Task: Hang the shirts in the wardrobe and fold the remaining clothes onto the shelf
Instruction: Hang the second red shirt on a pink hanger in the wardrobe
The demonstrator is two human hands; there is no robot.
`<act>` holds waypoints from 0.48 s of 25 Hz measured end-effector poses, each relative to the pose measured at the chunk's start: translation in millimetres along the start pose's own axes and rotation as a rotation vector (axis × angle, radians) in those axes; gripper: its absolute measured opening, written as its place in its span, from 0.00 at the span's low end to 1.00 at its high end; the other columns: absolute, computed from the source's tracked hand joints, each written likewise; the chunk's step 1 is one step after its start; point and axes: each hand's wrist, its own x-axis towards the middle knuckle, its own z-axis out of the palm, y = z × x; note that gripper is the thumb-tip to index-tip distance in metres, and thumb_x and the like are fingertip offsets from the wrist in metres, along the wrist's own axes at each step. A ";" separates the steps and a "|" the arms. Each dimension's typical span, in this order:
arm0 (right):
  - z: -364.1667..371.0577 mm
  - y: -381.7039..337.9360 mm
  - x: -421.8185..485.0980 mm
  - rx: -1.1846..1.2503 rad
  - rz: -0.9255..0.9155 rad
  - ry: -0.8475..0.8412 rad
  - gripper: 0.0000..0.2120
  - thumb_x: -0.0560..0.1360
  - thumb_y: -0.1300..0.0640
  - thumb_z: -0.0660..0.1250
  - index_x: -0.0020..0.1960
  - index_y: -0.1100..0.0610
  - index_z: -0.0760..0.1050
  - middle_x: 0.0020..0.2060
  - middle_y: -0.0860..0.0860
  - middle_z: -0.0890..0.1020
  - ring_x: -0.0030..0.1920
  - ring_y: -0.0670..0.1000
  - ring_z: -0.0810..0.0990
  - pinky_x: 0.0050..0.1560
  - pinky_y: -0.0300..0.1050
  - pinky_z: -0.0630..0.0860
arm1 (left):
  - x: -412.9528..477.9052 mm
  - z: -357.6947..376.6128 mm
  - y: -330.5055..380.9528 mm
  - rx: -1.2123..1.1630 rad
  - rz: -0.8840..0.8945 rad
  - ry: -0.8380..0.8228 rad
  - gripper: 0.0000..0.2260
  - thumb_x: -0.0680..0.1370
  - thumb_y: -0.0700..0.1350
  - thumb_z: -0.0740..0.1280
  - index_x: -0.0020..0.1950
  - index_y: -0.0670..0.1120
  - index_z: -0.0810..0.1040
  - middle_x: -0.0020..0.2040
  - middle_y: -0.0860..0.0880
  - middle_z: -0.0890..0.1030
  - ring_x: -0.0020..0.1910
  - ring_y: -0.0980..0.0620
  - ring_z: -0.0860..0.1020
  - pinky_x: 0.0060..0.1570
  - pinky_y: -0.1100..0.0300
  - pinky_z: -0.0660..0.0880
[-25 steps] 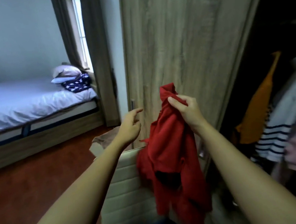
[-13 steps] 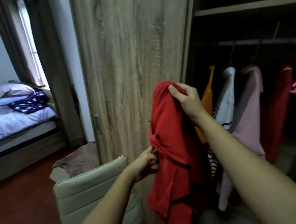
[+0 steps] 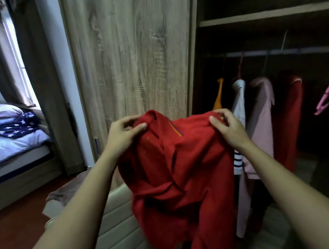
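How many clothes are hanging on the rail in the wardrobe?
4, left to right on the rail: an orange top, a white striped shirt, a pink shirt, a dark red garment. More could hide behind the held red shirt.

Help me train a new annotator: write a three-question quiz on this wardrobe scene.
1. True or false: the left hand and right hand both grip the red shirt.
2. Where is the pink hanger? A) right of the hung clothes B) on the chair C) on the curtain
3. Fill in: the star-patterned cloth lies on the ____.
Key: 1 true; 2 A; 3 bed.
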 end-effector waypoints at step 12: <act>46.1 -25.2 -33.7 -0.095 -0.088 -0.628 0.11 0.71 0.49 0.71 0.53 0.47 0.75 0.45 0.46 0.82 0.46 0.45 0.81 0.48 0.44 0.77 | -4.0 36.9 41.9 0.384 0.132 -0.178 0.06 0.68 0.43 0.76 0.36 0.51 0.80 0.26 0.57 0.78 0.27 0.60 0.74 0.32 0.64 0.70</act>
